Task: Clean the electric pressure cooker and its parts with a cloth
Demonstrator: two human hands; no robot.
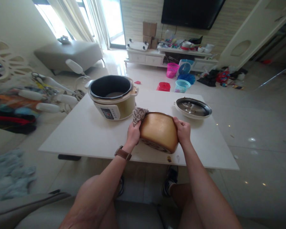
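On tiled floor (259, 152), white table (100, 136) beneath pot (159, 130).

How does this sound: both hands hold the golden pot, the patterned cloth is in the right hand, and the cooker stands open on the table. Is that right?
Not quite: the patterned cloth is in the left hand, not the right hand, as the head view shows. The rest is correct: both hands hold the golden pot, and the cooker stands open on the table.

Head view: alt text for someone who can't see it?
A person's left hand, gripping a patterned cloth, and right hand hold a tilted golden pot at a white table. An open cooker stands left, an upturned lid lies right.
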